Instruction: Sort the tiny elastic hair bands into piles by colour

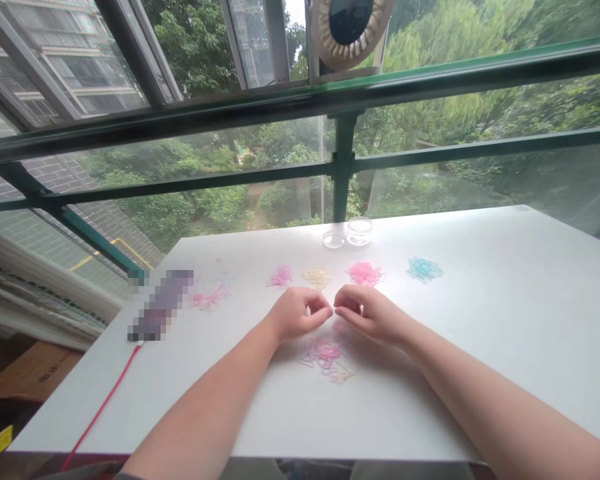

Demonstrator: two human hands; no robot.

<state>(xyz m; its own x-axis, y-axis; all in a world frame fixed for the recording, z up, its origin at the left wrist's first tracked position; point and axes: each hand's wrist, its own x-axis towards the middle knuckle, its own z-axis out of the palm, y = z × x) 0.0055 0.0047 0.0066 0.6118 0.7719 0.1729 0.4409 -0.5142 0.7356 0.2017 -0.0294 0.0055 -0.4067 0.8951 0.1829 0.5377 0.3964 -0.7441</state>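
Observation:
My left hand and my right hand meet above the middle of the white table, fingertips almost touching. Each is closed in a pinch; whatever lies between the fingertips is too small to make out. Just below them lies a mixed pile of small thin loops, pink, purple and pale yellow, perhaps rubber bands. Beyond my hands are a purple pile, a pale yellow pile, a bright pink pile and, further right, a teal pile.
A clear round jar and its clear lid stand at the far edge of the white table. To the left lie another mixed pile and a blurred-out device with a red cable. Green railing runs behind.

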